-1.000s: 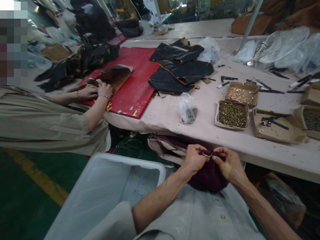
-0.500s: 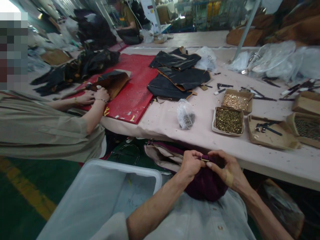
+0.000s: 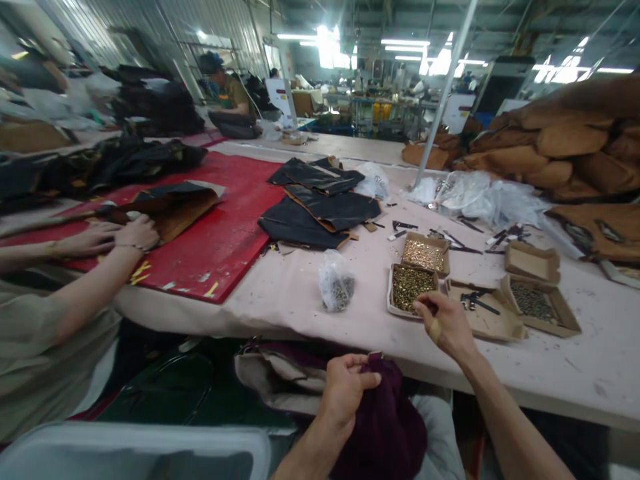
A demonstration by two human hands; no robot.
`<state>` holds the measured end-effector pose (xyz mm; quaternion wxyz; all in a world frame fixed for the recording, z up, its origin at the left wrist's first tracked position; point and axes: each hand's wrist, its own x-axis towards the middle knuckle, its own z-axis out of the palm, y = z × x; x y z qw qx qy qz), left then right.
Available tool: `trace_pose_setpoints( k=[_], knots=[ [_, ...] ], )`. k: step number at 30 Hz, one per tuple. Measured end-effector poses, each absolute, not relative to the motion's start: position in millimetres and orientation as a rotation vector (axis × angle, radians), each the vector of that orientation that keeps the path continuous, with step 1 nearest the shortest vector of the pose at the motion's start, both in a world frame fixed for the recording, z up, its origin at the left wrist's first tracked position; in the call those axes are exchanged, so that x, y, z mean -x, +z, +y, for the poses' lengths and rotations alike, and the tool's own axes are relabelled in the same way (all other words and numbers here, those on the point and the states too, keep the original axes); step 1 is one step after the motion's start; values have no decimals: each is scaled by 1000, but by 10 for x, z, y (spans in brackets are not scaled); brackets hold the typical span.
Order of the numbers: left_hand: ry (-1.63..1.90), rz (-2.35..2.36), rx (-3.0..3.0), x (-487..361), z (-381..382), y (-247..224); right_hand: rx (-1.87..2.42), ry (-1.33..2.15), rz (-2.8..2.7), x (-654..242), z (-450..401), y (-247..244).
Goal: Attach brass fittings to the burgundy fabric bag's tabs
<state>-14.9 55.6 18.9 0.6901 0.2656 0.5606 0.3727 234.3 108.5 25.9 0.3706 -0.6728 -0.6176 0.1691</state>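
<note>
On my lap lies a dark purple fabric bag [image 3: 387, 427] with a pale lining showing at its open left side. My left hand [image 3: 346, 392] pinches the bag's top edge between thumb and fingers, beside a small metal piece on its strap tab. My right hand [image 3: 446, 325] is over the front right corner of a small box of brass-coloured studs [image 3: 413, 285]. Its thumb and fingertips are pressed together; whatever they hold is too small to make out.
Behind the studs stands a box of copper-coloured pieces [image 3: 425, 255]. Right of them are a cardboard tray with black straps [image 3: 480, 303] and a box of grey studs [image 3: 535, 303]. A co-worker's hands [image 3: 133, 233] work leather on a red board [image 3: 240, 200]. A plastic bin [image 3: 215, 433] stands below.
My right hand has left the bag and moved forward to the box of brass-coloured studs. My left hand still grips the bag. The view has tilted up and turned right.
</note>
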Motion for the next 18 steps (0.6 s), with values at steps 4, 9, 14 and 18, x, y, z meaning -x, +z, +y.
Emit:
trace_pose_setpoints(
  k=[4, 9, 14, 18],
  knots=[
    [887, 1251, -651, 149, 563, 124, 1820, 284, -1554, -2934, 1660, 427],
    [899, 1229, -638, 156, 585, 147, 1971, 202, -1448, -3542, 2093, 602],
    [865, 1222, -567, 235, 654, 154, 2148, 137, -1293, -4229, 1899, 673],
    [793, 1203, -530, 251, 756, 96, 2309, 61, -1106, -4676, 1519, 761]
  ],
)
